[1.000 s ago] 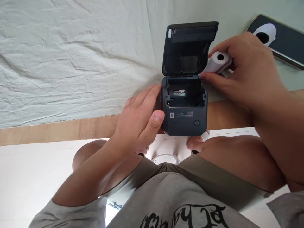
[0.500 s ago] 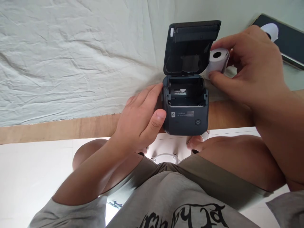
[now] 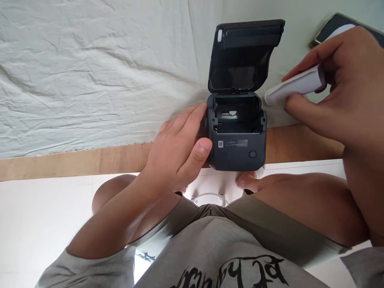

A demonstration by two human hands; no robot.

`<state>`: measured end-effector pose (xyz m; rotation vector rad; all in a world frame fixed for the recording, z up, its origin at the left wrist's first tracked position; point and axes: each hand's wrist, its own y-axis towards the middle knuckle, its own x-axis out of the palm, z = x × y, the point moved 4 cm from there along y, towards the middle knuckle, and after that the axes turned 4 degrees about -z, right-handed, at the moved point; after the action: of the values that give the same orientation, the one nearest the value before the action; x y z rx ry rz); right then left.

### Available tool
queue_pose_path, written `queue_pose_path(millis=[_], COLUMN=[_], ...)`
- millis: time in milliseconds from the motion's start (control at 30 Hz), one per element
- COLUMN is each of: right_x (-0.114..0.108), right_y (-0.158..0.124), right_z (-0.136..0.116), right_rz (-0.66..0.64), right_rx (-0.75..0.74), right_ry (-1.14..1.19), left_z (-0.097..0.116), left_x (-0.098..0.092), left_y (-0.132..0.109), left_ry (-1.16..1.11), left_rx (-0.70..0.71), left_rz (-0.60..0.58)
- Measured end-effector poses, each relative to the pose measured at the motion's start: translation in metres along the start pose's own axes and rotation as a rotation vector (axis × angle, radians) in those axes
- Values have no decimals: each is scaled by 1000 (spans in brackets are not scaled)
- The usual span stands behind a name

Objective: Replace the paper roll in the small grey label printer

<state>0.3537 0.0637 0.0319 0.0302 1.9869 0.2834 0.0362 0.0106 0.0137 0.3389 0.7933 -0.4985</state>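
A dark portable label printer (image 3: 237,154) stands at the table's front edge with its lid (image 3: 244,60) raised. Its paper bay shows, with a small printed label inside and no roll in it. My left hand (image 3: 180,148) lies against the printer's left side, fingers stretched out and thumb apart, touching without wrapping round it. To the right of the printer, my right hand (image 3: 345,88) pinches a white paper roll (image 3: 295,85) between thumb and fingers. The roll is tilted on its side, its left end close to the printer but apart from it.
A dark phone (image 3: 325,30) lies at the back right, with a white piece on it partly behind my right hand. Wrinkled pale cloth (image 3: 105,72) covers the table, leaving a strip of wooden edge (image 3: 75,160) bare. My legs are below the edge.
My right hand has moved right with the paper roll and turned it from upright to lying sideways. The printer has shifted very slightly right; my left hand stays against it.
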Motion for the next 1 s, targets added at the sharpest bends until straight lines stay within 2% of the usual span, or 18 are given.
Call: queue_pose_path(millis=[67, 200, 267, 400, 633, 733, 800, 1000], right_x=[-1, 3, 7, 14, 15, 11, 8, 2], right_y=[-2, -3, -1, 2, 6, 6, 4, -4], right_z=[3, 5, 5, -2, -7, -6, -7, -8], right_rz=[6, -49, -82, -156, -189, -199, -188, -66], right_rx=[-53, -296, -343, -329, -382, -318, -260, -239], right_ry=[-33, -67, -40, 1, 16, 63, 85, 73], left_z=[0, 1, 1, 2, -1, -2, -3, -3], left_x=[0, 0, 0, 0, 0, 1, 2, 2], left_y=[0, 0, 0, 1, 0, 0, -1, 0], left_ry=[6, 11, 14, 20, 9, 4, 4, 11], left_rx=[14, 10, 4, 0, 12, 29, 34, 25], left_rz=[4, 9, 14, 19, 17, 6, 0, -14])
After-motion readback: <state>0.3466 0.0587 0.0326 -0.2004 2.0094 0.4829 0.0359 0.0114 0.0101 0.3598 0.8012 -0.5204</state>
